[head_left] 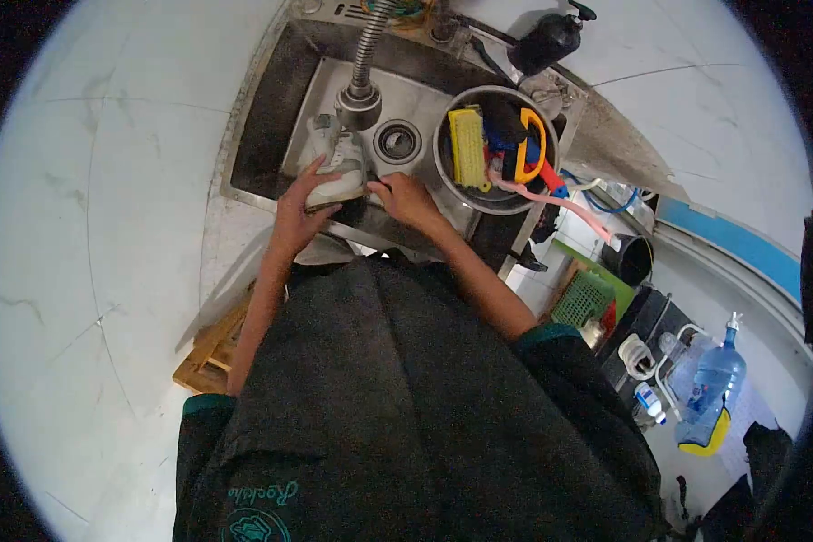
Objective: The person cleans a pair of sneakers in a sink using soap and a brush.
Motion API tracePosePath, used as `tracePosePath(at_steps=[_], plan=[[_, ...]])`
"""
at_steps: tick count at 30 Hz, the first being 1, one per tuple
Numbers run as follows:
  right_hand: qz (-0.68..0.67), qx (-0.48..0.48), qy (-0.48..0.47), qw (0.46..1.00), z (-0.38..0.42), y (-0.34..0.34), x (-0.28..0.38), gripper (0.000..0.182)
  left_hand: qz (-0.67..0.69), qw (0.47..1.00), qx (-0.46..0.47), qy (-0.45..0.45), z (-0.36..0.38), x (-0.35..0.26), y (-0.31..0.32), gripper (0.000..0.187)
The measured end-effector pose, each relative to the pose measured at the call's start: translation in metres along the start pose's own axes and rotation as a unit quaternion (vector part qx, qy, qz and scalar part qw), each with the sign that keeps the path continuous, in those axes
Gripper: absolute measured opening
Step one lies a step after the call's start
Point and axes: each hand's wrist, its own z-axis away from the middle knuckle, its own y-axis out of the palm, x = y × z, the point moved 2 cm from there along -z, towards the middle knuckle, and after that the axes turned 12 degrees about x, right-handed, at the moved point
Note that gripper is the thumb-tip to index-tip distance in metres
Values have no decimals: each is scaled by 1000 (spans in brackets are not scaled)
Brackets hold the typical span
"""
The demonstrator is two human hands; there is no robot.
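A white and grey shoe point(341, 174) is held over the front of the steel sink point(271, 99), just below the metal spout of a hose tap point(359, 101). My left hand point(300, 208) grips the shoe from its left side, thumb and fingers around it. My right hand point(406, 199) is beside the shoe's right edge, its fingers curled around something dark that I cannot make out. Another light shoe part point(321, 135) shows behind the held shoe, partly hidden by the spout.
A round metal basin point(441, 167) with brushes and a pink hose point(565, 203) sits at the sink's right. Behind it stands a black spray bottle point(548, 42). A blue water bottle point(718, 370) and a green basket point(583, 298) are at lower right.
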Motion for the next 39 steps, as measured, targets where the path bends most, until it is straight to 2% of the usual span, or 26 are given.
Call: tracePosePath(at_steps=[2, 5, 8, 11, 14, 18, 19, 20, 21, 23, 26, 27, 29, 31, 32, 34, 35, 37, 39], plan=[[-15, 22, 58, 998, -17, -3, -4, 47, -6, 1000, -1, 1, -3, -1, 4, 55], [-10, 34, 6, 999, -21, 5, -11, 46, -1, 1000, 10, -8, -3, -4, 1, 53], [-11, 97, 27, 995, -35, 4, -20, 49, -25, 999, 22, -13, 0, -3, 2, 52], [-52, -12, 107, 993, -74, 34, -45, 54, -56, 998, 22, 11, -4, -9, 8, 52], [-18, 28, 34, 999, -67, 35, -51, 57, -39, 999, 22, 6, -9, -9, -2, 51], [-36, -14, 86, 996, -83, 22, -43, 56, -3, 999, 15, -30, -14, -7, 1, 49], [-56, -13, 80, 995, -88, 19, -42, 56, -37, 999, 14, 8, -16, 3, 2, 49], [-80, -11, 75, 994, -91, 20, -38, 56, -53, 999, -8, -7, -17, 1, -3, 49], [-97, -53, 84, 990, -86, 19, -34, 57, -70, 997, -27, -21, -19, -4, -3, 48], [-133, -38, 56, 989, -66, 9, -31, 55, -121, 988, -81, -58, -25, -14, -3, 49], [-223, -53, 35, 973, -53, 18, -27, 53, -105, 971, -158, -144, -39, -33, -3, 51], [-258, -55, 34, 964, -53, 17, -21, 52, -123, 970, -135, -158, -43, -32, -5, 57], [-326, -24, 36, 944, -50, 9, -3, 50, -155, 978, -115, -82, -52, -29, -8, 62], [-281, -21, 23, 959, -66, 13, -1, 48, -137, 988, -70, -5, -59, -21, -11, 69], [-260, -21, 17, 965, -76, 18, -3, 47, -176, 983, -34, 30, -62, -27, -14, 70], [-253, -94, -3, 963, -85, 22, -5, 42, -249, 963, 37, 98, -68, -40, -21, 71], [-254, -119, -2, 960, -80, 19, -4, 40, -267, 960, 56, 63, -71, -36, -26, 72], [-266, -185, -3, 946, -72, 22, -5, 36, -285, 958, 6, 20, -76, -16, -33, 73], [-248, -121, 13, 961, -53, 12, 0, 38, -332, 940, -69, -22, -78, -13, -35, 77]])
